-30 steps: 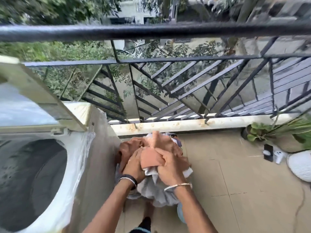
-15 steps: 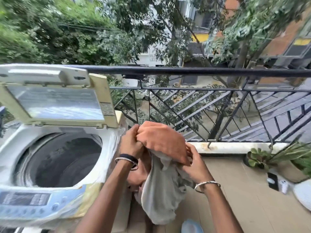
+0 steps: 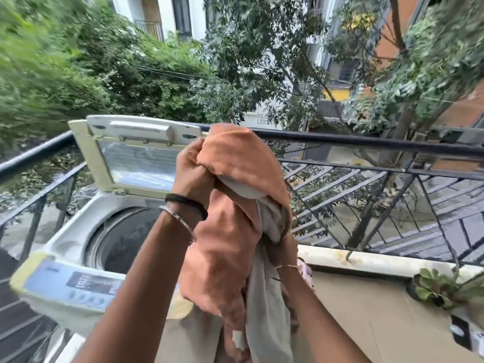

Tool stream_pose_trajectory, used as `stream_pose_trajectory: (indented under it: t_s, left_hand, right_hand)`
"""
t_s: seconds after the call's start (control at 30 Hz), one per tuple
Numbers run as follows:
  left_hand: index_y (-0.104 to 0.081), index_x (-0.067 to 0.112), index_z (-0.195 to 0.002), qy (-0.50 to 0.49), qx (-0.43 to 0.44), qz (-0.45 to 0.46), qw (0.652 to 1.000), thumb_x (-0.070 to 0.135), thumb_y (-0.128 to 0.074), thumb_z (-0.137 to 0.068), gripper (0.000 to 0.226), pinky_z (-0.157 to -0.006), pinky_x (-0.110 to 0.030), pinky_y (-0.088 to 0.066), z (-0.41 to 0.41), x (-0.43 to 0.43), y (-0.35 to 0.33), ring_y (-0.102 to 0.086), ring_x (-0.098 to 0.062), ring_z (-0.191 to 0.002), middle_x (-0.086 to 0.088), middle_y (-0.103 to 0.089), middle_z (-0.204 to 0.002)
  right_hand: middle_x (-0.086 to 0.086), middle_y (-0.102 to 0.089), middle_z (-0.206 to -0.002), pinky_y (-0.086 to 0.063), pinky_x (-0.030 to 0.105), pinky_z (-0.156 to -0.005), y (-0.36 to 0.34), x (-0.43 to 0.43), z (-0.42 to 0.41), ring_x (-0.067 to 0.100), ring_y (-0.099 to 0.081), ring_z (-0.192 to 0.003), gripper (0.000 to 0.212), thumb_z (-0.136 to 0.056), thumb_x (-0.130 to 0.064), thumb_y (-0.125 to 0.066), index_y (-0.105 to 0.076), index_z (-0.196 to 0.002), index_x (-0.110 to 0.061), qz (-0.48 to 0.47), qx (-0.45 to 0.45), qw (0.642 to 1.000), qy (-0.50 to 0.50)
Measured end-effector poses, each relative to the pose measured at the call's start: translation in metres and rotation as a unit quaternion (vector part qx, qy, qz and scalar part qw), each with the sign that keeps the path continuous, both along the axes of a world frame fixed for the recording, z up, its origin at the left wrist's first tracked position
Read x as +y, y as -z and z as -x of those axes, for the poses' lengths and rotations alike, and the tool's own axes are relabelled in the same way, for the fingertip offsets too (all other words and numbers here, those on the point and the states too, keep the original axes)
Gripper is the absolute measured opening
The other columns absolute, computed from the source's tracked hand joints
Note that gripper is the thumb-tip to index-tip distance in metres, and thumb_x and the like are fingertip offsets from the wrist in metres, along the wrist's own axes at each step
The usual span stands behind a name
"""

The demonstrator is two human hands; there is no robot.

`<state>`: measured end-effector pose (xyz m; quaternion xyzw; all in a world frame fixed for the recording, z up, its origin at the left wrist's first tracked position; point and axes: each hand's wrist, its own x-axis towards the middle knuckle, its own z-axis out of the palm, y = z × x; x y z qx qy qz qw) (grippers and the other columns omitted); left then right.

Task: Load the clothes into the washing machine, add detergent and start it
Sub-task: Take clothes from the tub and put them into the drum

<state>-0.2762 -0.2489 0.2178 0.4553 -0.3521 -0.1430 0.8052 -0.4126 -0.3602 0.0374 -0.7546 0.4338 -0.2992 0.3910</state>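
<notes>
Now | left hand [image 3: 192, 171], right hand [image 3: 279, 251] grip clothes [image 3: 235, 231]; washer lid [image 3: 136, 163] raised

Your left hand [image 3: 192, 170] is raised highest, its fingers curled tight round a fold of the clothes [image 3: 235, 158]. Your right hand [image 3: 281, 247] sits lower and to the right of it, mostly buried in cloth with its fingers hidden. Both forearms slope upward, close together.

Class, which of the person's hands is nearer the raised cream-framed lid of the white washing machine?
Left. The left hand grips the orange cloth in front of the right edge of the cream-framed lid; the right hand, partly hidden under that cloth, sits lower and farther right.
</notes>
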Motion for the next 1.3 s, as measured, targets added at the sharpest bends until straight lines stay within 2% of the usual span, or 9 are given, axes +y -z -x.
stream_pose_trajectory:
  t_s: [0.23, 0.4, 0.5, 0.67, 0.83, 0.93, 1.0, 1.13, 1.3]
  left_hand:
    - [-0.055, 0.01, -0.077, -0.051, 0.044, 0.041, 0.997, 0.007, -0.062, -0.072, 0.009, -0.058, -0.027, -0.045, -0.082, 0.071, -0.022, -0.053, -0.014, -0.066, 0.0, -0.059, -0.067]
    - [-0.059, 0.007, -0.1, -0.086, 0.058, 0.069, 0.992, 0.009, -0.055, -0.088, 0.013, -0.065, -0.029, -0.056, -0.154, 0.117, -0.045, -0.064, -0.013, -0.074, -0.001, -0.066, -0.079]
    - [-0.054, 0.008, -0.1, -0.088, 0.084, 0.11, 0.986, 0.012, -0.047, -0.092, 0.011, -0.065, -0.028, -0.052, -0.201, 0.139, -0.054, -0.057, -0.014, -0.074, -0.004, -0.057, -0.084]
    - [-0.053, 0.009, -0.101, -0.073, 0.112, 0.082, 0.988, 0.022, -0.052, -0.085, 0.021, -0.075, -0.032, -0.048, -0.284, 0.151, -0.028, -0.05, -0.025, -0.087, -0.013, -0.053, -0.092]
    - [-0.058, 0.003, -0.104, -0.07, -0.017, -0.257, 0.964, 0.029, -0.078, -0.073, 0.045, -0.073, -0.042, -0.051, -0.359, 0.141, 0.075, -0.054, -0.022, -0.077, -0.01, -0.058, -0.084]
    - [-0.059, 0.016, -0.091, 0.009, -0.146, -0.469, 0.871, 0.022, -0.075, -0.073, 0.025, -0.081, -0.034, -0.048, -0.322, 0.149, 0.103, -0.051, -0.017, -0.09, -0.007, -0.057, -0.096]
    - [-0.059, 0.012, -0.114, 0.047, -0.195, -0.578, 0.791, 0.028, -0.078, -0.071, 0.049, -0.096, -0.032, -0.042, -0.325, 0.159, 0.134, -0.049, -0.013, -0.108, -0.005, -0.055, -0.113]
    - [-0.059, 0.015, -0.124, 0.034, -0.163, -0.608, 0.776, 0.04, -0.066, -0.04, 0.087, -0.099, -0.031, -0.042, -0.325, 0.17, 0.183, -0.05, -0.012, -0.122, 0.002, -0.059, -0.121]
    - [-0.05, 0.011, -0.133, 0.015, -0.115, -0.607, 0.786, 0.024, -0.075, -0.059, 0.079, -0.106, -0.032, -0.041, -0.301, 0.159, 0.209, -0.05, -0.024, -0.127, -0.008, -0.054, -0.135]
  right_hand:
    - [0.036, -0.066, -0.085, -0.026, 0.026, -0.06, -0.098, 0.005, -0.066, 0.041, -0.065, -0.082, 0.049, -0.071, -0.031, -0.049, -0.068, -0.086, 0.012, 0.1, -0.134, 0.98, 0.107]
    - [0.015, -0.069, -0.077, -0.047, 0.038, -0.064, -0.163, 0.026, -0.141, 0.018, -0.06, -0.073, 0.015, -0.081, -0.012, -0.063, -0.068, -0.08, 0.002, 0.102, -0.211, 0.968, 0.093]
    - [0.005, -0.061, -0.074, -0.035, 0.024, -0.062, -0.192, 0.052, -0.182, 0.013, -0.052, -0.072, 0.023, -0.078, -0.019, -0.056, -0.068, -0.08, 0.001, 0.138, -0.25, 0.957, 0.058]
    - [0.006, -0.064, -0.081, -0.05, 0.038, -0.072, -0.193, 0.087, -0.251, 0.014, -0.055, -0.078, 0.023, -0.075, -0.019, -0.055, -0.069, -0.084, -0.002, 0.097, -0.313, 0.945, 0.027]
    - [0.014, -0.066, -0.088, -0.048, 0.038, -0.075, -0.13, 0.103, -0.285, 0.022, -0.058, -0.083, 0.013, -0.08, -0.007, -0.056, -0.065, -0.088, -0.005, 0.011, -0.231, 0.971, 0.064]
    - [0.007, -0.06, -0.093, -0.033, 0.018, -0.064, -0.09, 0.115, -0.284, 0.014, -0.05, -0.085, 0.02, -0.089, -0.003, -0.054, -0.062, -0.107, -0.006, -0.03, -0.159, 0.985, 0.053]
    - [0.005, -0.06, -0.104, -0.035, 0.019, -0.073, -0.054, 0.117, -0.283, 0.013, -0.048, -0.089, 0.029, -0.089, -0.009, -0.057, -0.057, -0.118, -0.008, -0.056, -0.098, 0.993, 0.037]
    - [0.001, -0.069, -0.103, -0.048, 0.03, -0.077, 0.015, 0.12, -0.294, 0.022, -0.064, -0.094, 0.033, -0.08, -0.021, -0.06, -0.061, -0.113, -0.024, -0.062, 0.017, 0.998, -0.012]
    - [0.002, -0.071, -0.097, -0.049, 0.035, -0.079, 0.067, 0.124, -0.304, 0.017, -0.06, -0.084, 0.029, -0.073, -0.031, -0.066, -0.066, -0.098, -0.017, -0.086, 0.261, 0.936, -0.221]
